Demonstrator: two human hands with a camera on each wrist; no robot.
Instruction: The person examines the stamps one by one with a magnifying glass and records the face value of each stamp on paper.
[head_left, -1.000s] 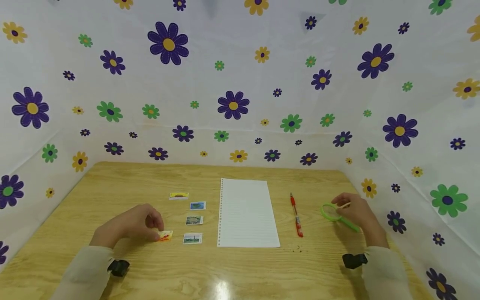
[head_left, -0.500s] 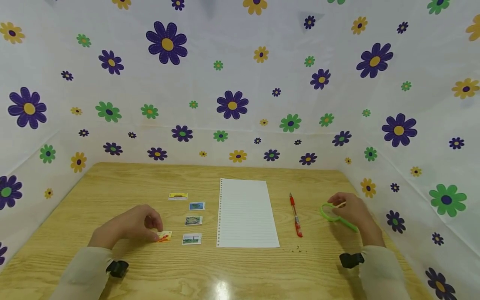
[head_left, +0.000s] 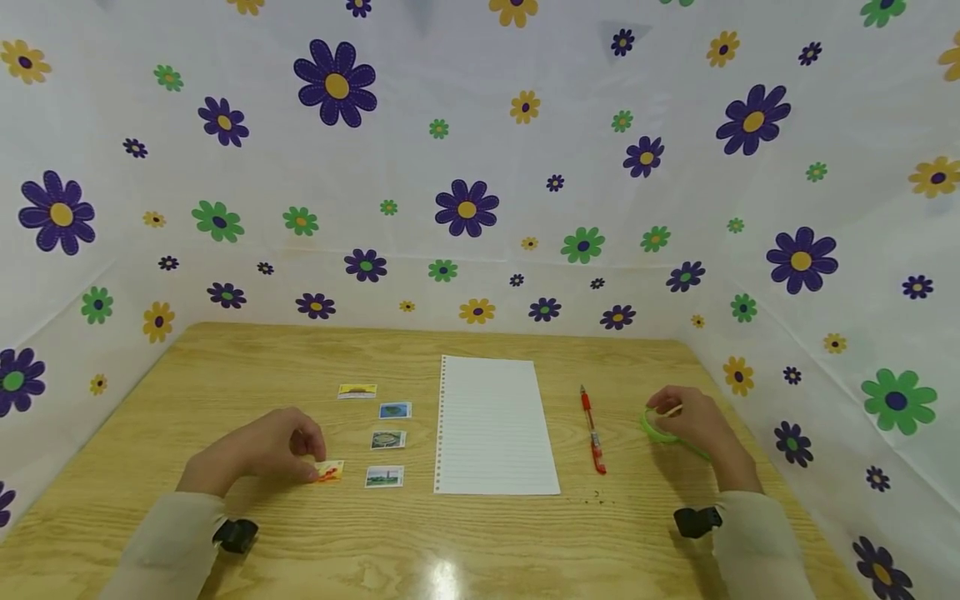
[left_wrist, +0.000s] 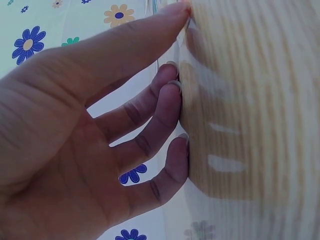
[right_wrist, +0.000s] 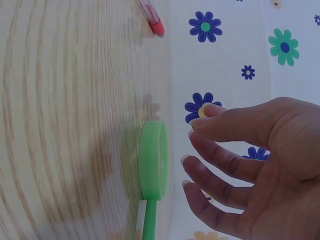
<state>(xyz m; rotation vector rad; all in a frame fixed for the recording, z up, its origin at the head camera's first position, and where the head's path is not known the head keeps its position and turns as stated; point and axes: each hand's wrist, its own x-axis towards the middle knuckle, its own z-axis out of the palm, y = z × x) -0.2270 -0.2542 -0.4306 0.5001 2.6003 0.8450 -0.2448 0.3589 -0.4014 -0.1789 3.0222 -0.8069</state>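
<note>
My left hand point(head_left: 266, 446) is at a small yellow-and-red postage stamp point(head_left: 330, 472), thumb and forefinger pinching its left end at the table. In the left wrist view the other fingers point(left_wrist: 167, 107) are bent near the wood, and the stamp is mostly out of sight. On the right, a green magnifying glass point(head_left: 658, 429) lies on the table, partly covered in the head view by my right hand point(head_left: 697, 425). The right wrist view shows that hand apart from the magnifying glass point(right_wrist: 152, 160), fingers loosely bent around nothing. A pale strip point(right_wrist: 141, 220) lies beside the green handle.
Several more stamps point(head_left: 385, 477) lie left of a lined sheet of paper point(head_left: 495, 429) with a punched edge. A red pen point(head_left: 592, 429) lies right of the sheet, with dark crumbs below it. A flowered cloth point(head_left: 480, 167) encloses the table point(head_left: 480, 542) at the back and sides.
My right hand has shifted slightly left over the magnifying glass, and the pale stick seen at its fingers earlier no longer shows in the head view. The left hand has stayed put.
</note>
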